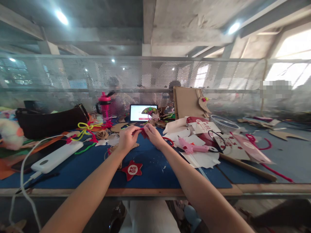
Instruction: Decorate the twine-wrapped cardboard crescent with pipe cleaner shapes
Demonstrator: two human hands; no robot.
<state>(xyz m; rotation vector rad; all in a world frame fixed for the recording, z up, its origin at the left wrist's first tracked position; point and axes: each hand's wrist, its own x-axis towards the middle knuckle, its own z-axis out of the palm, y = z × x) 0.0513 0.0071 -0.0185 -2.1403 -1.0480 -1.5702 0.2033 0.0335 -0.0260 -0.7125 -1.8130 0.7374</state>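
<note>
Two forearms [92, 184], left hand [126, 139] and right hand [154, 136] on one small red piece [145, 133]

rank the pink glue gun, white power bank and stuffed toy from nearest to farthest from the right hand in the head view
1. Pink glue gun, just to the right of the right hand.
2. White power bank, left, beyond the left hand.
3. Stuffed toy, at the far left of the view.

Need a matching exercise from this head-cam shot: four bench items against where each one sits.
Items:
1. pink hot glue gun
2. white power bank
3. red star ornament
4. pink water bottle

Places:
A. Upright at the far side, near the black bag
B. On the blue mat, below the left hand
C. On white paper, right of the right hand
D. Far left of the hands, white cable attached

Pairs: 1-C, 2-D, 3-B, 4-A
</note>
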